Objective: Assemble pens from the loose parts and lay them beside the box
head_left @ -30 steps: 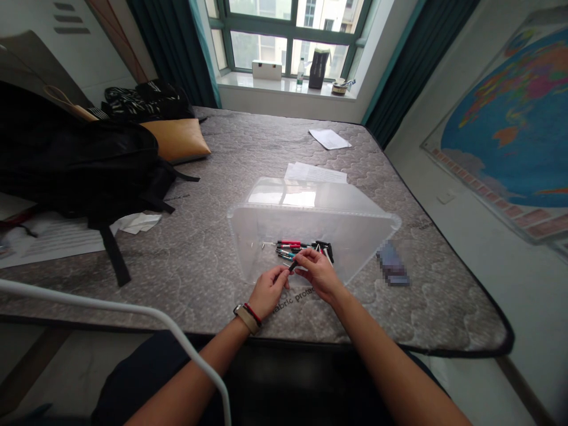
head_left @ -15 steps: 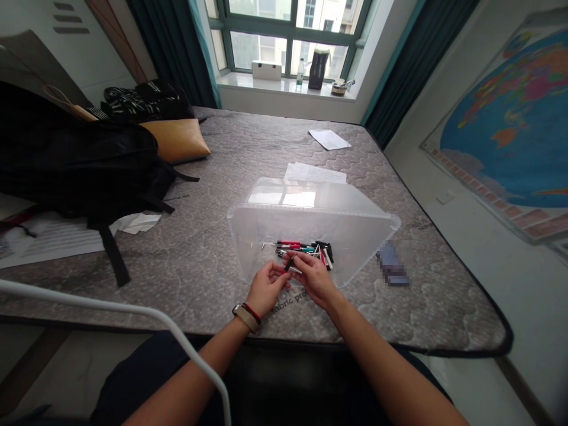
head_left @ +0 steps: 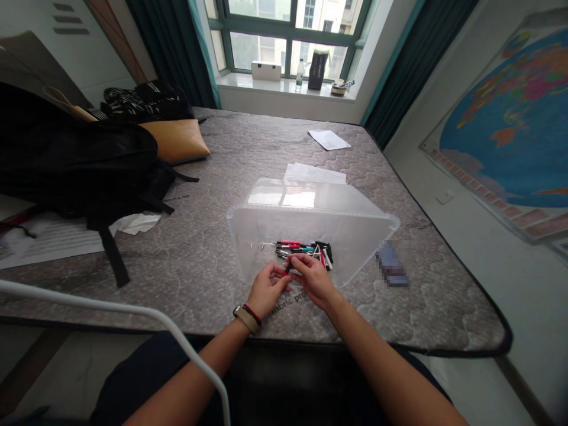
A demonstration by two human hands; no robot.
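Observation:
Between my two hands is a small red and black pen [head_left: 288, 269], partly covered by fingers. My left hand [head_left: 267, 287] pinches its red lower end, and a watch and a red band circle that wrist. The fingertips of my right hand [head_left: 314, 279] close on the black upper end. Both hands meet at the near side of a clear plastic bin [head_left: 248, 228] lying on its side, its opening toward me. Inside it, just beyond my fingers, lie several pens and pen parts [head_left: 293, 245] in red, black, white and teal.
The bin rests on a grey quilted mattress [head_left: 199, 236]. Paper sheets [head_left: 316, 173] lie behind it, and a blurred-out bluish item [head_left: 392, 264] is to its right. A black backpack [head_left: 80, 154] fills the left side. A white curved tube [head_left: 146, 313] crosses the lower left.
My right fingers have shifted slightly on the pen's black end, and a silvery part seen beside them earlier no longer shows. My left hand has barely moved.

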